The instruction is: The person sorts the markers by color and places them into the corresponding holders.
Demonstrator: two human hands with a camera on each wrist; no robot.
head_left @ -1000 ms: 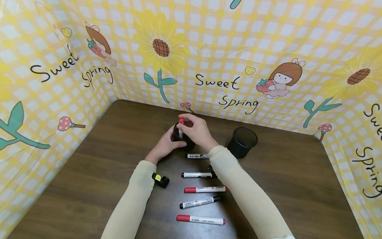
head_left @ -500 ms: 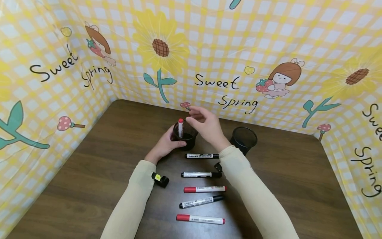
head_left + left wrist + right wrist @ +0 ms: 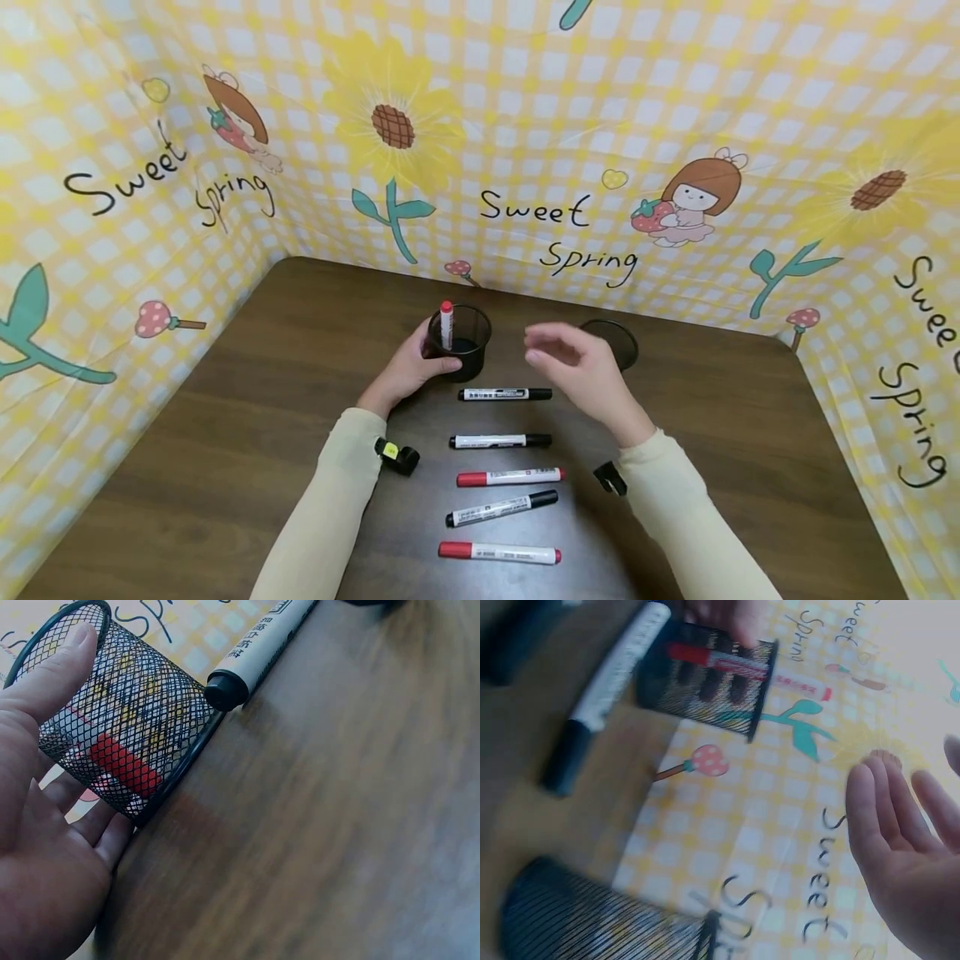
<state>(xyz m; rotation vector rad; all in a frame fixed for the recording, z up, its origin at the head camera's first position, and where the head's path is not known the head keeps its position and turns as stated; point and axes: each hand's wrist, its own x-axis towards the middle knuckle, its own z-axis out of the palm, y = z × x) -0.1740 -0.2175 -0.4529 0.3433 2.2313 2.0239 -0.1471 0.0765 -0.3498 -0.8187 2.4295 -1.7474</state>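
My left hand (image 3: 405, 367) grips a black mesh pen cup (image 3: 472, 354), its thumb across the near side and its fingers around the left and back. A red-and-white marker (image 3: 447, 325) leans inside that cup, its red end above the rim; its red cap (image 3: 127, 765) shows through the mesh in the left wrist view. My right hand (image 3: 581, 362) hovers between the two cups with loosely bent fingers and nothing in them. Beneath and behind it stands a second black mesh pen cup (image 3: 618, 342), partly hidden by the hand.
Several markers lie in a column on the brown table (image 3: 225, 467). From back to front are a black marker (image 3: 504, 394), another black marker (image 3: 498, 442), a red marker (image 3: 510, 477), a tilted black marker (image 3: 501, 508) and a red marker (image 3: 498, 552). A checked cloth (image 3: 480, 100) hangs behind.
My right hand has let go of the red marker in the left cup and moved right and towards me, in front of the second cup. The left hand keeps its hold.
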